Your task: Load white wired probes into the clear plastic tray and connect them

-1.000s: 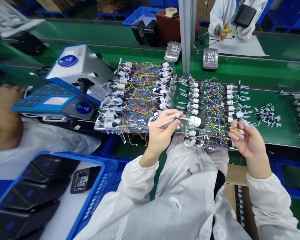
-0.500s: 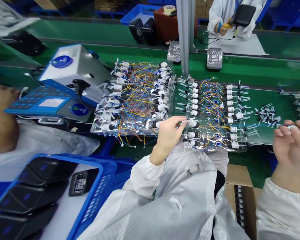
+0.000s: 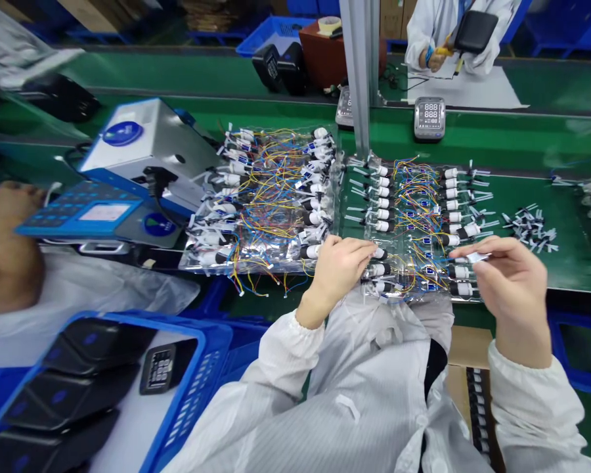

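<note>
My left hand (image 3: 342, 266) lies on the near edge of a clear tray (image 3: 414, 292), fingers curled and pressed on a small black-and-white pump motor (image 3: 378, 253) with coloured wires. My right hand (image 3: 509, 279) hovers over the tray's right side, pinching a small white tube piece (image 3: 479, 257) between thumb and fingers. The tray holds two rows of such motors (image 3: 453, 217) and tangled wires. A second tray (image 3: 268, 197) of the same parts lies to its left.
A blue-and-grey machine (image 3: 128, 171) stands at the left, a person's arm (image 3: 10, 236) beside it. A blue crate (image 3: 103, 381) of black units is at lower left. Loose tube pieces (image 3: 529, 226) lie right. Two display units (image 3: 428, 117) and another worker (image 3: 453, 33) are behind.
My right hand came back left from the far right to the tray's right side with a white piece. My left hand lowered the motor onto the tray's near row.
</note>
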Available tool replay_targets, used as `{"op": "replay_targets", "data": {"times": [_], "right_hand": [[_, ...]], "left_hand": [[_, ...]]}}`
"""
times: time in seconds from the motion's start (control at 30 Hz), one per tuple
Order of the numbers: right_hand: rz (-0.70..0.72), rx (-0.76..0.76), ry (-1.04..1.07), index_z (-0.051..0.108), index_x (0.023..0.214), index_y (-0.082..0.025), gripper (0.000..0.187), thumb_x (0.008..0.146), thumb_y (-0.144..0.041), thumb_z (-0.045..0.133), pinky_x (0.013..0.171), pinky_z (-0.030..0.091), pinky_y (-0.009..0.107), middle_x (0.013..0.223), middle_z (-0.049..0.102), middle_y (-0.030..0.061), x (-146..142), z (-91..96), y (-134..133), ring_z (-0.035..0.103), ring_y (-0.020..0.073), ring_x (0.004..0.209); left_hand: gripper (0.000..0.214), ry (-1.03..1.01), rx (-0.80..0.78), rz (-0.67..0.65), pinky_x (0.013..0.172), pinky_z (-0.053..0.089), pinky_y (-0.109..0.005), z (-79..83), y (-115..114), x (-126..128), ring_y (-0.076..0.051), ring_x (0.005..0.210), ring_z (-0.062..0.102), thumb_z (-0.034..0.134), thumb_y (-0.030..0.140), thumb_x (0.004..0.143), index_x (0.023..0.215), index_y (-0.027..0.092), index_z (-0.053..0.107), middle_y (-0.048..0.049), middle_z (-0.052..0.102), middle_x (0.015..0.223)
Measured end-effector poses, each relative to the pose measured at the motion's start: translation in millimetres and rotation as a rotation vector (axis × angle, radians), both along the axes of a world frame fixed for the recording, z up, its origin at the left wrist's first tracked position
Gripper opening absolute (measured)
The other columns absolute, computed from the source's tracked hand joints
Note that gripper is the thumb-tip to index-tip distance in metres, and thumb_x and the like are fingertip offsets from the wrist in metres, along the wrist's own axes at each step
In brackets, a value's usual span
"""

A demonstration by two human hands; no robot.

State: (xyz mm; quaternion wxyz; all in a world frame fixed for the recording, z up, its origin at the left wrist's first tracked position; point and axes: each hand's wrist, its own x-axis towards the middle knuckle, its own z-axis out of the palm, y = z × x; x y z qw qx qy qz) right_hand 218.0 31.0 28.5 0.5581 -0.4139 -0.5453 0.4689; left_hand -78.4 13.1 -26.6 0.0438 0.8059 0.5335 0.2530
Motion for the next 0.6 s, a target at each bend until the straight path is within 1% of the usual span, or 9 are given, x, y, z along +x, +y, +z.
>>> {"op": "replay_targets", "data": {"times": [0.1,0.17,0.2,0.27,0.33,0.4,0.47,0.53,0.6], "right_hand": [[0.143,-0.046,0.095,0.076,0.100,-0.034,0.021,0.081,-0.030,0.085,0.068,0.059,0.045,0.088,0.072,0.0032,-13.2,-3.7,-5.0,0.071,0.0246,0.071],[0.152,-0.018,0.174,0.076,0.099,-0.034,0.023,0.079,-0.031,0.087,0.060,0.055,0.039,0.087,0.070,0.0033,-14.1,0.8,-8.1,0.064,0.0203,0.065],[0.145,0.011,0.205,0.077,0.097,-0.034,0.021,0.079,-0.034,0.088,0.058,0.053,0.038,0.085,0.068,0.0031,-13.4,3.9,-9.3,0.061,0.0191,0.063],[0.115,0.070,0.223,0.080,0.097,-0.035,0.014,0.083,-0.039,0.084,0.058,0.052,0.038,0.083,0.064,0.0029,-12.0,7.9,-11.0,0.059,0.0185,0.062],[0.088,0.093,0.131,0.081,0.102,-0.036,0.013,0.091,-0.038,0.076,0.064,0.056,0.041,0.085,0.063,0.0037,-13.1,4.2,-11.1,0.065,0.0202,0.068],[0.106,0.068,-0.032,0.082,0.107,-0.034,0.017,0.093,-0.032,0.073,0.071,0.058,0.042,0.092,0.067,0.0049,-17.6,-9.7,-9.3,0.070,0.0212,0.075],[0.147,-0.003,-0.130,0.081,0.109,-0.031,0.018,0.091,-0.030,0.076,0.072,0.060,0.038,0.098,0.069,0.0048,-24.7,-31.1,-6.7,0.071,0.0191,0.076],[0.167,-0.086,-0.115,0.079,0.105,-0.028,0.017,0.088,-0.032,0.080,0.067,0.061,0.033,0.098,0.069,0.0033,-33.4,-53.9,-5.2,0.069,0.0156,0.070],[0.155,-0.146,-0.081,0.078,0.101,-0.026,0.014,0.089,-0.033,0.080,0.066,0.061,0.030,0.097,0.069,0.0029,-43.0,-72.2,-6.2,0.068,0.0138,0.069]], "left_hand": [[0.023,0.084,-0.032,-0.099,0.092,0.047,-0.043,0.5,-4.6,2.5,-0.027,0.121,0.071,0.060,0.018,0.102,0.119,0.022,0.075,-0.0099,0.078,0.123],[0.028,0.065,-0.050,-0.158,0.097,0.049,-0.044,-1.9,-7.1,8.2,-0.028,0.134,0.064,0.059,0.013,0.101,0.124,0.020,0.073,-0.0118,0.076,0.128],[0.030,0.028,-0.063,-0.183,0.098,0.051,-0.044,-4.5,-7.7,12.3,-0.028,0.135,0.064,0.058,0.012,0.101,0.127,0.020,0.071,-0.0124,0.075,0.130],[0.032,-0.107,-0.088,-0.210,0.098,0.054,-0.043,-12.6,-7.6,22.1,-0.025,0.124,0.071,0.057,0.014,0.102,0.131,0.020,0.069,-0.0116,0.077,0.126],[0.027,-0.295,-0.110,-0.206,0.093,0.057,-0.040,-23.3,-6.2,32.6,-0.022,0.106,0.076,0.060,0.020,0.103,0.127,0.022,0.072,-0.0096,0.080,0.116],[0.019,-0.496,-0.128,-0.168,0.089,0.058,-0.038,-34.4,-4.8,41.6,-0.021,0.098,0.077,0.064,0.025,0.101,0.114,0.023,0.078,-0.0082,0.082,0.107],[0.015,-0.656,-0.142,-0.113,0.089,0.058,-0.036,-44.1,-4.0,47.2,-0.020,0.096,0.076,0.067,0.026,0.099,0.106,0.023,0.080,-0.0082,0.082,0.104],[0.015,-0.761,-0.141,-0.073,0.088,0.058,-0.035,-51.6,-3.6,48.9,-0.019,0.094,0.076,0.068,0.026,0.098,0.106,0.022,0.081,-0.0081,0.082,0.102],[0.015,-0.824,-0.142,-0.058,0.085,0.058,-0.033,-56.8,-3.4,47.8,-0.018,0.091,0.075,0.070,0.026,0.097,0.105,0.021,0.082,-0.0079,0.082,0.098]]}}
